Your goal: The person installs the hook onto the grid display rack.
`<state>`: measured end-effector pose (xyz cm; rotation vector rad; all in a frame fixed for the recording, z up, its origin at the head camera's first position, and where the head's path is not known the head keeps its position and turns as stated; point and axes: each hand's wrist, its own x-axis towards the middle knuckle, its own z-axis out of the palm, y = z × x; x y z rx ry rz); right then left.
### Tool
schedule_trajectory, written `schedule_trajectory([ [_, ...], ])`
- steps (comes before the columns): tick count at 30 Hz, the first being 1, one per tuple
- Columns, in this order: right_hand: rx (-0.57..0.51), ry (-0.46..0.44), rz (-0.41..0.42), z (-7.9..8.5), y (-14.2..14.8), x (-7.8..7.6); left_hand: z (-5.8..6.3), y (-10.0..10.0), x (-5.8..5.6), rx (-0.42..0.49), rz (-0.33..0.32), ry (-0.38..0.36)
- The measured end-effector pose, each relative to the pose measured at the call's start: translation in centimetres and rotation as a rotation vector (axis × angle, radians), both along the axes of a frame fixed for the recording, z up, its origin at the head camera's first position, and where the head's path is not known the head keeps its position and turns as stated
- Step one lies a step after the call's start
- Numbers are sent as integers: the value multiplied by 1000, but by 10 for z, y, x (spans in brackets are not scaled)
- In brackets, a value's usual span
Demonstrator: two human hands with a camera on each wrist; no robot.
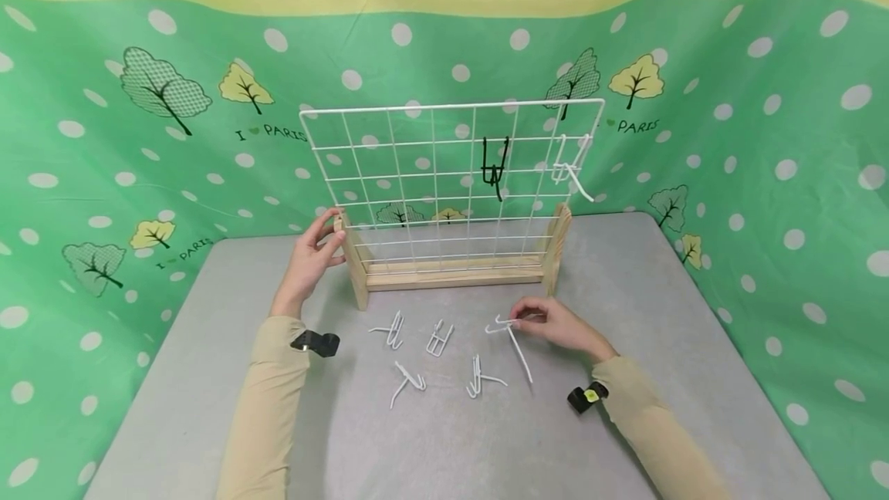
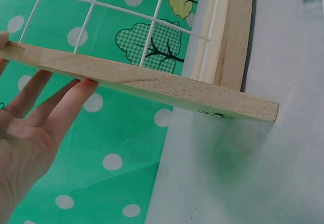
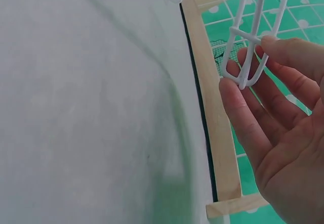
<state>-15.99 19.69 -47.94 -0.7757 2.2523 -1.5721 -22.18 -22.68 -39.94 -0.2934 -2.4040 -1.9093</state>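
A white wire grid (image 1: 451, 106) stands upright in a wooden base (image 1: 454, 278). At its left side, my left hand (image 1: 304, 259) holds the top of the wooden upright (image 2: 152, 80), thumb and fingers on opposite sides. My right hand (image 1: 557, 324) pinches a white wire hook (image 3: 245, 34) between thumb and fingers, in front of the base's right end. The hook's long prong (image 1: 521, 357) points down toward the table in the head view. A black hook (image 1: 494, 173) and another white hook (image 1: 582, 185) hang on the right part of the grid.
Several loose white hooks lie on the grey table before the base, among them one at the left (image 1: 396, 330), one in the middle (image 1: 439, 339) and one nearer the front (image 1: 476, 376). A green dotted cloth (image 1: 229, 191) hangs behind and along the sides.
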Motion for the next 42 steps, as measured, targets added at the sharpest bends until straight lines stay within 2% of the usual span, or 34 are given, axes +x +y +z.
schedule_trajectory([
  [3,-5,-5,-13,11,-5,2,-1,2,-1,-1,-6,25],
  [6,-2,2,-21,12,-8,2,-1,4,-1,3,-15,37],
  [13,-18,5,-39,-13,-7,-6,-2,4,0,-4,-8,45],
  [16,-39,4,-52,-14,-8,-8,-3,4,-1,1,-6,48],
  [18,-55,2,-62,-13,-10,-9,-5,3,-2,-1,-2,52],
  [23,-95,22,-84,-7,-16,-13,-19,-3,-14,3,9,50],
  [29,-139,65,-85,16,-27,-12,-27,-5,-20,-9,21,65],
  [32,-133,80,-88,26,-33,-12,-28,-5,-19,-11,22,69],
  [38,-172,85,-101,29,-41,-15,-27,-5,-17,0,10,43],
  [42,-198,64,-146,23,-47,-22,-14,1,-7,-20,3,42],
])
